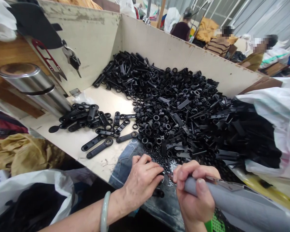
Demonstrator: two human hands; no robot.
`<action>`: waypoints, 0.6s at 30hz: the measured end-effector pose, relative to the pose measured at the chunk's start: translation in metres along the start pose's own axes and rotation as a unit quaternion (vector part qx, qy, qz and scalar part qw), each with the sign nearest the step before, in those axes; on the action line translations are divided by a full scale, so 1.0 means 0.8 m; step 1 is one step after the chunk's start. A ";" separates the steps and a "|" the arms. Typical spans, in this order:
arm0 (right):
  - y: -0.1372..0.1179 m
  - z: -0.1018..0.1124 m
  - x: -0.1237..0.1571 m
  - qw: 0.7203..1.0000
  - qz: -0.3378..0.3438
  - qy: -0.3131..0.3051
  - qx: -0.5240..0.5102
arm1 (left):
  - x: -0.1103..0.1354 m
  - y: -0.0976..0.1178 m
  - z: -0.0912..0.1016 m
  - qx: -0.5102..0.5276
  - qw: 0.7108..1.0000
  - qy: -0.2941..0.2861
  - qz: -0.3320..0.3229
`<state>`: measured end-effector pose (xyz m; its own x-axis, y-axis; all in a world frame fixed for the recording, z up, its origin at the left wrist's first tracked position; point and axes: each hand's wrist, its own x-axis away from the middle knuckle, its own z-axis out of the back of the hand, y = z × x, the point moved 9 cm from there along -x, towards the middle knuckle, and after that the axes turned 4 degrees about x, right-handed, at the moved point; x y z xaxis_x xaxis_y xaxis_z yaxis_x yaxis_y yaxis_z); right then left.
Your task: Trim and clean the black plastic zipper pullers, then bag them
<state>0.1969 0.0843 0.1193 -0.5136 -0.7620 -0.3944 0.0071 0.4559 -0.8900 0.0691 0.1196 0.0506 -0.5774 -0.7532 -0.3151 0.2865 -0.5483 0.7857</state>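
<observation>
My left hand (141, 180) is closed in a pinch on a small black plastic part (158, 192) at the near edge of the worktable. My right hand (194, 193) grips a thick grey tool (232, 201) whose tip points at that part. Small metal screws (171, 166) lie scattered just beyond both hands. A big heap of black plastic rings and flat arm pieces (178, 109) fills the middle of the table. A smaller group of black arm pieces (99, 129) lies to the left.
Board walls (164, 48) fence the table at the back and left. A steel cylinder (33, 85) and hanging keys (71, 58) sit at the left. White bags (277, 106) spill black parts on the right. Several people sit beyond the wall.
</observation>
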 end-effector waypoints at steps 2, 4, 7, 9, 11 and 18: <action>0.002 0.000 0.001 1.000 -0.004 0.000 0.005 | 0.000 -0.002 0.000 0.005 1.000 0.004 0.004; 0.005 0.000 0.002 1.000 -0.008 -0.002 0.007 | 0.000 -0.003 0.001 0.010 1.000 0.008 0.007; 0.008 0.001 0.003 1.000 -0.012 -0.005 0.007 | -0.002 -0.004 0.002 0.015 1.000 0.013 0.007; 0.011 0.001 0.004 1.000 -0.016 -0.006 0.005 | -0.003 -0.003 0.003 0.017 1.000 0.012 0.005; 0.013 0.000 0.003 1.000 -0.019 -0.008 0.003 | -0.005 -0.001 0.004 0.013 1.000 0.010 0.001; 0.013 -0.008 0.003 0.999 -0.009 -0.032 0.021 | -0.004 -0.004 -0.001 0.013 1.000 0.005 0.008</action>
<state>0.1901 0.0900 0.1108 -0.4583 -0.7981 -0.3912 0.0346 0.4238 -0.9051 0.0712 0.1234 0.0488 -0.5656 -0.7656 -0.3064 0.2762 -0.5260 0.8044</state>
